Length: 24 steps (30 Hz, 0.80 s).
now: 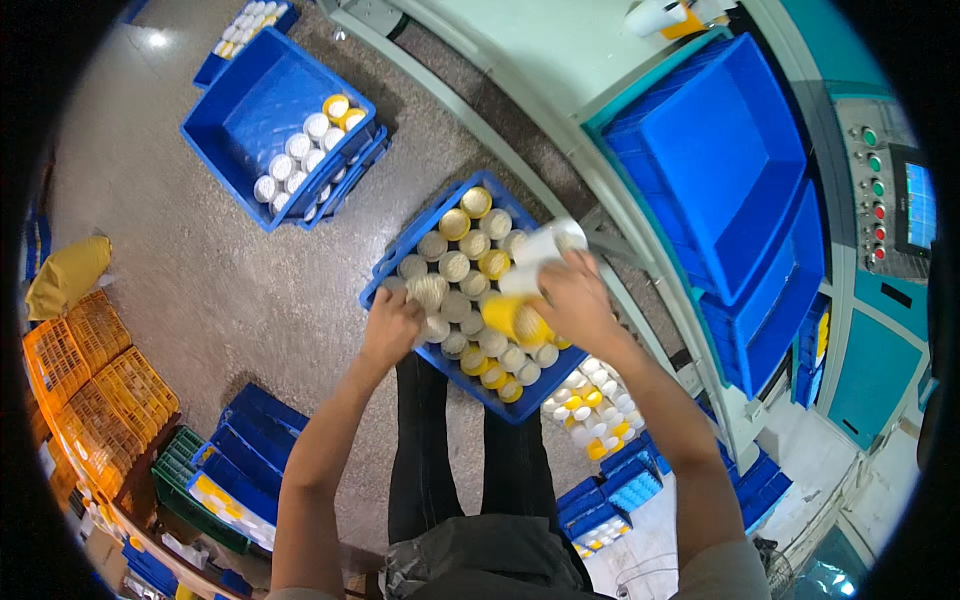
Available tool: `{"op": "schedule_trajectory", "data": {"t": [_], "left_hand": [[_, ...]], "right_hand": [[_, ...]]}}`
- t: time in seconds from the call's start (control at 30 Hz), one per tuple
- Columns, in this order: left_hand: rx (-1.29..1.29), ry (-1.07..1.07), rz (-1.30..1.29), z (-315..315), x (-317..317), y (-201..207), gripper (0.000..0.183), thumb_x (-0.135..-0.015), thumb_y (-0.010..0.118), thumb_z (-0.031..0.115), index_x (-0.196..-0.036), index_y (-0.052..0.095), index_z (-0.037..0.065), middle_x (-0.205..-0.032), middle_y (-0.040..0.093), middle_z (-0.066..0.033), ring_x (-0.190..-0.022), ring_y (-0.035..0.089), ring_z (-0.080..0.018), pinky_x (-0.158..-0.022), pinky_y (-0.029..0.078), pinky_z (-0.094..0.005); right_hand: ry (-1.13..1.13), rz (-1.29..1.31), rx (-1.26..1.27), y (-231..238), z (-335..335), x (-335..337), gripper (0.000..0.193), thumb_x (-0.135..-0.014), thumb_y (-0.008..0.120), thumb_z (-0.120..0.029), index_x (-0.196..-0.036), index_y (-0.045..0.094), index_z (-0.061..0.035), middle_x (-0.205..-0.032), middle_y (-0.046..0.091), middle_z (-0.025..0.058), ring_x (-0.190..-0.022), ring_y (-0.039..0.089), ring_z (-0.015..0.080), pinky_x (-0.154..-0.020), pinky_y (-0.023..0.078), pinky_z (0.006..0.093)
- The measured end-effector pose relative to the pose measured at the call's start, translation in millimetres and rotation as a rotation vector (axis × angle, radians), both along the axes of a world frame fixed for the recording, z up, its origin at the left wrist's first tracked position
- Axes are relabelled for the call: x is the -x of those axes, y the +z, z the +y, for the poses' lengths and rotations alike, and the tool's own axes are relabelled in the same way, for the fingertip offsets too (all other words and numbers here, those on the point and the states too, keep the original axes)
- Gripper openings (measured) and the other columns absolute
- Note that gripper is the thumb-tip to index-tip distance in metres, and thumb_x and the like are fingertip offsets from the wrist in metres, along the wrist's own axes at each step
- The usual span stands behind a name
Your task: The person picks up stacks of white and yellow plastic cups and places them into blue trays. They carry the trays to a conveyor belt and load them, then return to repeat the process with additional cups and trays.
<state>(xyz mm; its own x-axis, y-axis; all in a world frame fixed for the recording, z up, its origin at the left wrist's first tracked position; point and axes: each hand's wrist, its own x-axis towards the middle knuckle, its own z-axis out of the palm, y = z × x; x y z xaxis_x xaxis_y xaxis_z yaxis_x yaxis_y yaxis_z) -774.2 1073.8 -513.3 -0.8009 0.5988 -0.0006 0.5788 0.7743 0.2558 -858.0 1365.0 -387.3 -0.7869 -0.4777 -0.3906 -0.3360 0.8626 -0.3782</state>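
Over a blue crate on a speckled concrete floor, both bare hands at work among close-packed yellow-capped and pale-capped jars. Right hand raised above the crate's right side, fingers wrapped around two bottles at once — a white one jutting up and away past the knuckles, a yellow one pointing left and toward the body, long axes tipped nearly level rather than upright. Left hand lower, down at the crate's near-left edge, fingers curled onto a pale-capped jar in the outer row (whether closed around it or only resting on top, not clear from this angle). Held bottles just right of the left hand, with rows of standing jars between and beneath — right hand plainly the nearer to them, being the one gripping.

Elsewhere: a second blue crate up-left with a short row of white jars, orange baskets at far left, stacked empty blue bins on a teal machine at right, more jars on the floor by the right leg.
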Motion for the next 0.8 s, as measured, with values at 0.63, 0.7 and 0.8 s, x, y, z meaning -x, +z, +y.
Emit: {"op": "schedule_trajectory", "data": {"t": [0.63, 0.7, 0.8], "left_hand": [[0.35, -0.144, -0.317, 14.9, 42.1, -37.6, 0.015, -0.079, 0.061, 0.016, -0.076, 0.072, 0.007, -0.083, 0.069, -0.0058, -0.09, 0.066, -0.0233, -0.081, 0.052, -0.0357], [0.02, 0.032, -0.371, 49.7, 37.7, -17.0, 0.011, -0.081, 0.066, 0.015, -0.082, 0.073, 0.006, -0.082, 0.072, -0.0109, -0.081, 0.071, -0.0273, -0.07, 0.056, -0.0392], [-0.789, 0.397, -0.903, 143.4, 67.1, 77.1, 0.039, -0.084, 0.073, 0.021, -0.114, 0.067, -0.003, -0.098, 0.073, -0.0164, -0.086, 0.072, -0.0267, -0.082, 0.056, -0.0365]], "right_hand": [[-0.184, 0.268, 0.1, -143.9, -90.0, 16.9, 0.031, -0.089, 0.066, -0.031, -0.104, 0.068, -0.004, -0.106, 0.067, 0.0093, -0.113, 0.057, 0.0302, -0.112, 0.029, 0.0498], [-0.404, 0.076, 0.294, -94.7, -46.6, -16.2, 0.026, -0.088, 0.068, -0.023, -0.105, 0.065, -0.0041, -0.102, 0.066, 0.0118, -0.105, 0.06, 0.0326, -0.103, 0.042, 0.045], [-0.825, 0.015, 0.446, -57.8, 42.1, -100.3, 0.021, -0.092, 0.064, -0.018, -0.109, 0.063, -0.0071, -0.105, 0.068, 0.0093, -0.095, 0.067, 0.0258, -0.084, 0.053, 0.036]]}}
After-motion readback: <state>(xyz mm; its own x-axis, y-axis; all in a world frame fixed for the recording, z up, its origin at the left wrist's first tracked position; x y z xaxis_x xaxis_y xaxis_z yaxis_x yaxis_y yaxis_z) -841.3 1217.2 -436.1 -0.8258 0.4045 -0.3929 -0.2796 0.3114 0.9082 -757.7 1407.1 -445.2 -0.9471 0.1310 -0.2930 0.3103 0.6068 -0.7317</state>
